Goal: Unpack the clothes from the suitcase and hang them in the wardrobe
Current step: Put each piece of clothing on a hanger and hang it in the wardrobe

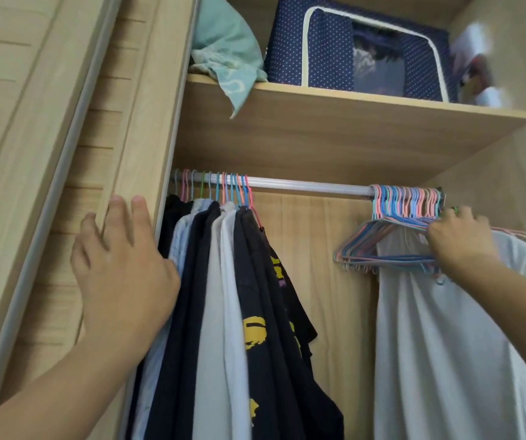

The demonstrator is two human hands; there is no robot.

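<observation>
A metal rail runs across the open wardrobe. Several dark and white shirts hang on coloured hangers at its left end. A bunch of empty pink and blue hangers hangs at the right end. My right hand grips a hanger there, with a white garment draped below it and over my forearm. My left hand is open with straight fingers, resting against the wardrobe's left side panel beside the hung shirts. The suitcase is out of view.
A wooden shelf sits above the rail. It carries a teal cloth, a navy dotted storage box and white items at the far right. A slatted sliding door stands on the left. Bare rail lies between the two hanger groups.
</observation>
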